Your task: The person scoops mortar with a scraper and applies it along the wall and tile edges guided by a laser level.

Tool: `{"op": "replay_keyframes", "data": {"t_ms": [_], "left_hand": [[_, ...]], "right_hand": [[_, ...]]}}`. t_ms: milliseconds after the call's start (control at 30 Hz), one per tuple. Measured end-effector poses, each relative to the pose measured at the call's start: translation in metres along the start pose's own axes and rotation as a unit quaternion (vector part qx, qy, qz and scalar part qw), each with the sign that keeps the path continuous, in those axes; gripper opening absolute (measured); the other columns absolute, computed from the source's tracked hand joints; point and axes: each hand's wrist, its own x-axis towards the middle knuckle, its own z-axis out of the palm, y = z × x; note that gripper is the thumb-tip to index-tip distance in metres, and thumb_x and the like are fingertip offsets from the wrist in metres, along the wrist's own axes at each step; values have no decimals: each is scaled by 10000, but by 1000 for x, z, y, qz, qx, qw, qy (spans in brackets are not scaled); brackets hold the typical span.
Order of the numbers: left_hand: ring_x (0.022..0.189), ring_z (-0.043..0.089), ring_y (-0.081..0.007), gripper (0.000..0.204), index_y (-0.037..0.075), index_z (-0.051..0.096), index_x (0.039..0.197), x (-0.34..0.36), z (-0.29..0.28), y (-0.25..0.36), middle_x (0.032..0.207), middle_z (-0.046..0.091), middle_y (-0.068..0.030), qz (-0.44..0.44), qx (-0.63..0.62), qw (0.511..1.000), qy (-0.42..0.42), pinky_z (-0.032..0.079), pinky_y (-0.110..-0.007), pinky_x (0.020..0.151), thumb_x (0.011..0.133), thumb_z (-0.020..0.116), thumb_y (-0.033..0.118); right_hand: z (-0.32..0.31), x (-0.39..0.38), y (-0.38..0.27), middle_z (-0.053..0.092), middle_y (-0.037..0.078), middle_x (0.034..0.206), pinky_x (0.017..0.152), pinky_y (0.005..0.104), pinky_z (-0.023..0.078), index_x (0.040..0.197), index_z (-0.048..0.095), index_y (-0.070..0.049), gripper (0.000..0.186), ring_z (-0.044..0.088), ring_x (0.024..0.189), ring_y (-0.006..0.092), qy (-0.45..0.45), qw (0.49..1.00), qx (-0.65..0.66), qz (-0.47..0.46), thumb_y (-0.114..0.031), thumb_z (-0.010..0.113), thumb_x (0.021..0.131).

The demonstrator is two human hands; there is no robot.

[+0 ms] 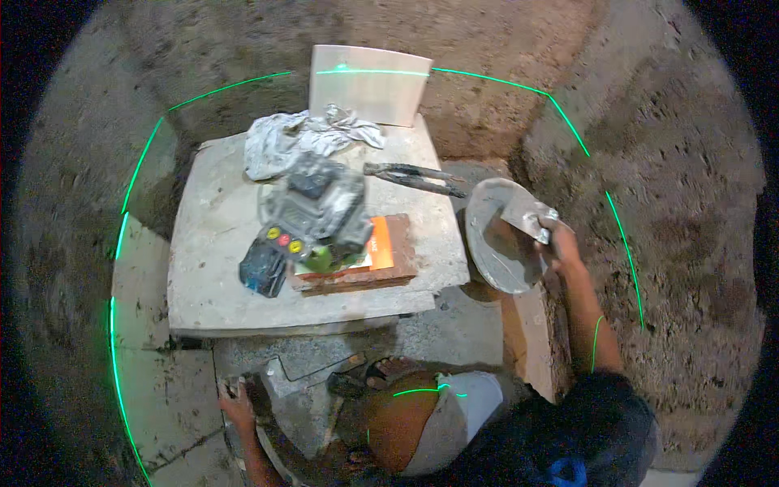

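My right hand (558,237) is closed around a broad, flat scraper (526,219) with a pale, smeared blade. Its blade reaches over a round, shallow grey pan (492,258), which stands tilted beside the table. Inside the pan lies a brownish-grey residue. Low on the left, my left hand (235,402) has its fingers partly spread, close to large pale wall tiles (158,357). Nothing shows in its grip. Near it, on the floor, are a flat trowel-like plate (281,378) and a dark-headed tool (347,385).
A whitish worn table (215,219) bears a laser level (316,211) on bricks (357,280), an orange leaflet (380,243), a dark battery-like block (262,268), a white rag (280,142) and pliers (414,174). A pale tile (369,89) leans behind. Rough walls with green laser lines surround it.
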Motion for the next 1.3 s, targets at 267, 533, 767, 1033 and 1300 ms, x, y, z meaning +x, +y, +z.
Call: {"op": "replay_keyframes", "data": {"t_ms": [267, 533, 767, 1033, 1300], "left_hand": [[690, 504, -169, 278, 17, 606, 911, 85, -103, 163, 778, 560, -82, 152, 25, 975, 161, 441, -322, 623, 790, 805, 169], [959, 622, -207, 415, -48, 580, 1211, 188, -323, 302, 1123, 668, -143, 309, -13, 828, 467, 529, -336, 809, 852, 753, 66], [1034, 627, -235, 377, 42, 654, 1132, 249, -455, 380, 1169, 672, -110, 320, 301, 735, 516, 502, -375, 900, 800, 792, 156], [1118, 600, -265, 407, 173, 688, 1116, 270, -499, 382, 1236, 643, -31, 334, 520, 666, 417, 448, -405, 982, 743, 808, 280], [1125, 584, -277, 435, 156, 680, 1112, 265, -482, 369, 1229, 634, -47, 300, 467, 702, 447, 422, -419, 1003, 716, 806, 284]], "right_hand": [[35, -42, -109, 607, -17, 762, 439, 208, 449, 1013, 635, -103, 214, 564, 594, 82, -8, 998, -6, -63, -265, 673, 878], [169, -107, -218, 629, 12, 774, 450, 165, 494, 1086, 616, -32, 172, 562, 579, 56, -171, 974, 64, -137, -168, 594, 982], [337, -187, -253, 687, 57, 862, 450, 224, 474, 1099, 625, -29, 201, 619, 615, 118, -343, 923, 168, -53, -166, 592, 956], [487, -287, -192, 682, 70, 901, 564, 304, 534, 1047, 617, -51, 142, 652, 774, 186, -458, 859, 210, 89, -151, 574, 954], [586, -322, -90, 639, 76, 890, 571, 296, 541, 1031, 609, -45, 154, 619, 746, 209, -448, 872, 138, 139, -174, 616, 947]]}}
